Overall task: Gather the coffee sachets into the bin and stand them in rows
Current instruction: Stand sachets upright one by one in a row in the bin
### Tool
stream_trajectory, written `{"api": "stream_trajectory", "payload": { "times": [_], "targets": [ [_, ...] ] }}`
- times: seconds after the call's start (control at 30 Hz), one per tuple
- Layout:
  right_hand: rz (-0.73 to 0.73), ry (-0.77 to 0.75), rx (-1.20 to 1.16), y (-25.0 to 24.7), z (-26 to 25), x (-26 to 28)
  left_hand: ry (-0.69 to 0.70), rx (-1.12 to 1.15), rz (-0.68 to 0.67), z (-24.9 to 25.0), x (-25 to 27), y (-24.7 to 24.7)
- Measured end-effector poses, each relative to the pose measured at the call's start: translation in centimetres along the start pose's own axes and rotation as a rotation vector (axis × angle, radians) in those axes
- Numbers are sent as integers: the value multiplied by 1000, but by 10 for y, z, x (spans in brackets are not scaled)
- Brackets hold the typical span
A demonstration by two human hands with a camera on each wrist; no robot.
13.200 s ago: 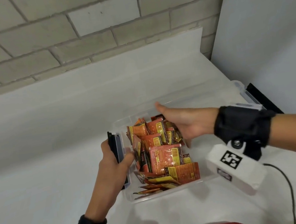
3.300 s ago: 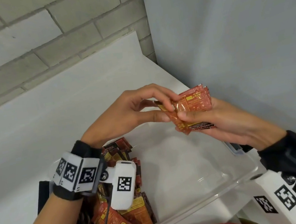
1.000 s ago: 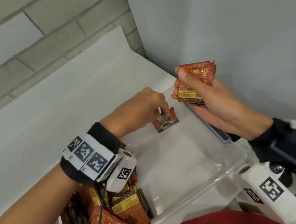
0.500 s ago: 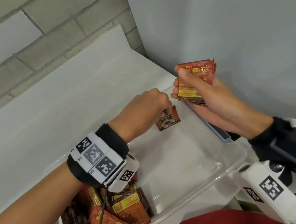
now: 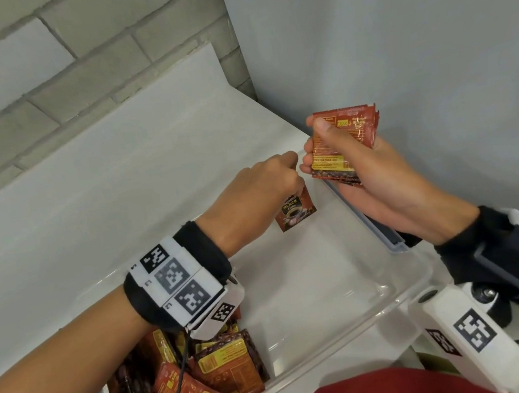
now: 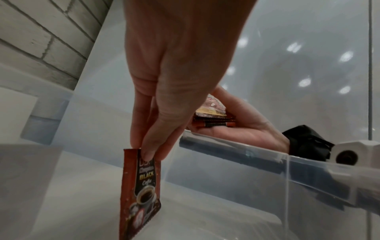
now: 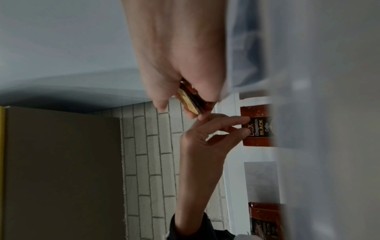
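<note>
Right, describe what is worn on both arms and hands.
Both hands are bare, the left hand and the right hand. Each wrist carries a black fabric band with white blocks printed with black square-pattern markers. A white camera housing hangs under the right wrist; a thin black cable drops from the left.

sachet (image 5: 295, 211) upright in bin (image 5: 400, 298) far end | sachet heap (image 5: 208, 377) near-left

I saw a red-brown foil coffee sachet (image 5: 295, 211) with gold "BLACK" lettering and a cup picture, a clear plastic bin (image 5: 364, 307), black-and-white checkered wrist markers (image 5: 176, 282).
</note>
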State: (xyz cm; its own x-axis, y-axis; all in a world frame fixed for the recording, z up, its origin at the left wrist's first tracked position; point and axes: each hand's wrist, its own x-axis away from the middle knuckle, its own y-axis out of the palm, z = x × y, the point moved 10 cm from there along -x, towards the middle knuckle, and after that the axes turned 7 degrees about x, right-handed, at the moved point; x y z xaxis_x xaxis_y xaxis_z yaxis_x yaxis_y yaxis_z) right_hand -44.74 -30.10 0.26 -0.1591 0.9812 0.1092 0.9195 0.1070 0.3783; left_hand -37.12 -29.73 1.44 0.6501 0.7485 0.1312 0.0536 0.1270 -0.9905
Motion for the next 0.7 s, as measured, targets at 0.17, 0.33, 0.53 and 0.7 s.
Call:
{"api": "stream_trajectory", "payload": {
  "times": [0.17,0.33,0.53,0.7],
  "targets": [
    [-6,-2,-58,2,-3,0,10,27,4,2,1,-3],
    [-29,6,-145,5,-7,3,18,29,35,2,3,-3],
    [-159,155,-236,17,2,5,-67,329,310,-31,15,-41],
    [-275,226,-308,26,7,9,-148,730,328,-40,28,-56]
  ]
}}
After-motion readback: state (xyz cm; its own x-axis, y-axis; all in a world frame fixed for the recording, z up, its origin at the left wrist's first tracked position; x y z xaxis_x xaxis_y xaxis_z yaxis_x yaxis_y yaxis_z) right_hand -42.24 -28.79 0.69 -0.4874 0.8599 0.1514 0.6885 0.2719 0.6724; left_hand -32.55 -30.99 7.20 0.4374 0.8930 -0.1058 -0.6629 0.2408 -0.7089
